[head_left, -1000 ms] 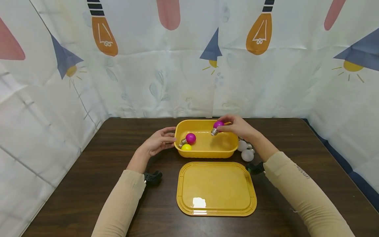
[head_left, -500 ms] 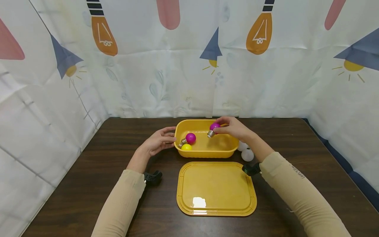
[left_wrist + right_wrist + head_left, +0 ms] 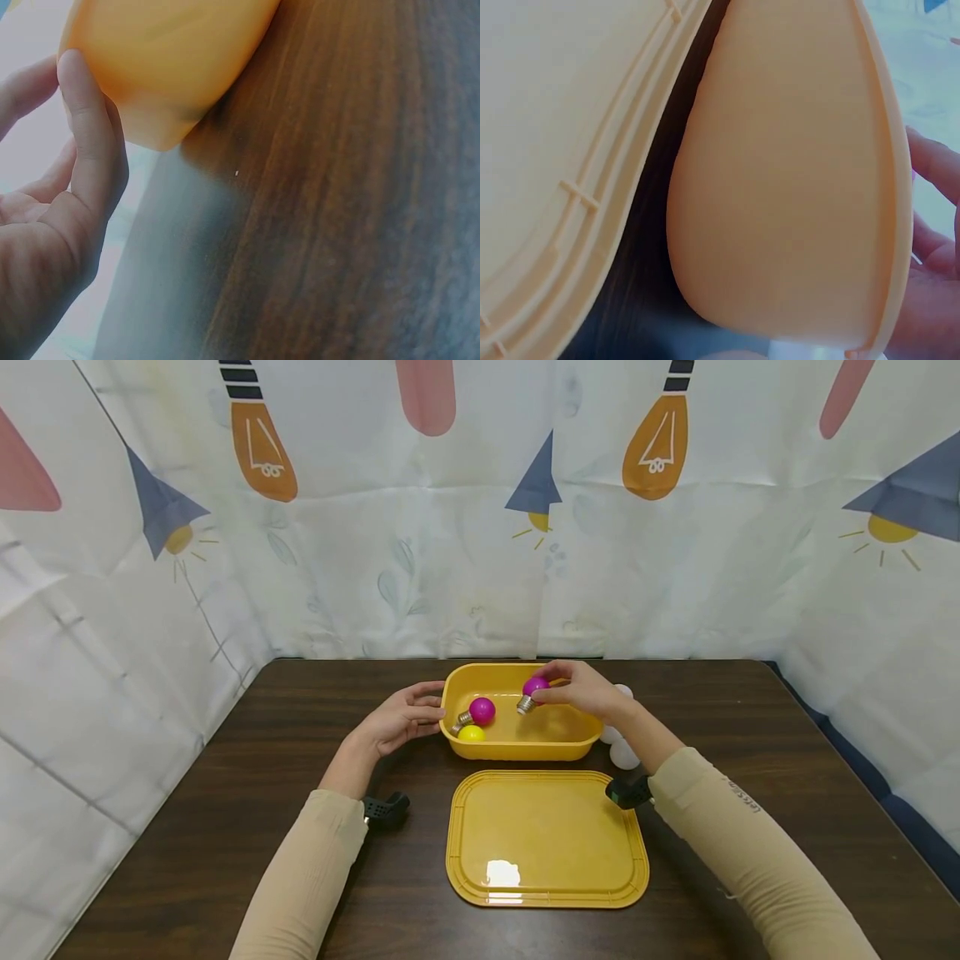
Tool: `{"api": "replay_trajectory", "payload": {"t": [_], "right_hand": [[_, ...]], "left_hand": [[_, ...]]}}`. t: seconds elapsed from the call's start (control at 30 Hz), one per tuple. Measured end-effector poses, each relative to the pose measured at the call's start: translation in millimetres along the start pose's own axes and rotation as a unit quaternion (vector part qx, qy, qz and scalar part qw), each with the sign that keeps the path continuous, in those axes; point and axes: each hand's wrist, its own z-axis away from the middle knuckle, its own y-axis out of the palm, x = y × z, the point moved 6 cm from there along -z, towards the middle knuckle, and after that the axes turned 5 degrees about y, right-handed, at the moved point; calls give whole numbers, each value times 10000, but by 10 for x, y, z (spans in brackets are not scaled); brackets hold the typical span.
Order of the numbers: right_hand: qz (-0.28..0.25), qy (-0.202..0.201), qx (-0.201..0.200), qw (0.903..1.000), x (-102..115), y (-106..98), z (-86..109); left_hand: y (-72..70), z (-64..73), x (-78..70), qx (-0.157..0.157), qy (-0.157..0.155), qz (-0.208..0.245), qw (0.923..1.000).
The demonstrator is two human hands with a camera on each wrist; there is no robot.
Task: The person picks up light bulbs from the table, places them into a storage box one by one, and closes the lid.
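My left hand (image 3: 401, 721) rests against the left end of the yellow box (image 3: 525, 749); thumb and fingers touch the outside near its rim, as the left wrist view also shows. My right hand (image 3: 581, 687) pinches a magenta light bulb (image 3: 536, 686) over the box, its metal screw base pointing down and left. Inside, at the left end, lie another magenta bulb (image 3: 482, 710) and a yellow bulb (image 3: 472, 734). In the right wrist view, the box wall (image 3: 787, 172) hides most of my right hand and the held bulb.
White bulbs (image 3: 624, 754) lie on the dark wooden table (image 3: 247, 793) right of the box, partly hidden by my right arm. A flat yellow lid (image 3: 547, 839) lies in front of the box. Behind the table hangs a printed curtain (image 3: 465, 568).
My right hand has moved left and slightly down over the box with the magenta bulb. Another white bulb shows behind my right wrist. My left hand stays at the box's left end.
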Motion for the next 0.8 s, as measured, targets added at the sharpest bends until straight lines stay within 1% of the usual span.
{"api": "replay_trajectory", "payload": {"t": [0.2,0.57,0.8], "right_hand": [[0,-80,81,9999,12,69,-16],[-38,-172,112,9998,39,194,-37],[-82,-122,193,9997,22,277,-65]], "left_hand": [[8,4,-1,19,-22,65,10000],[1,3,-1,6,4,38,10000],[7,4,3,-12,6,34,10000]]}}
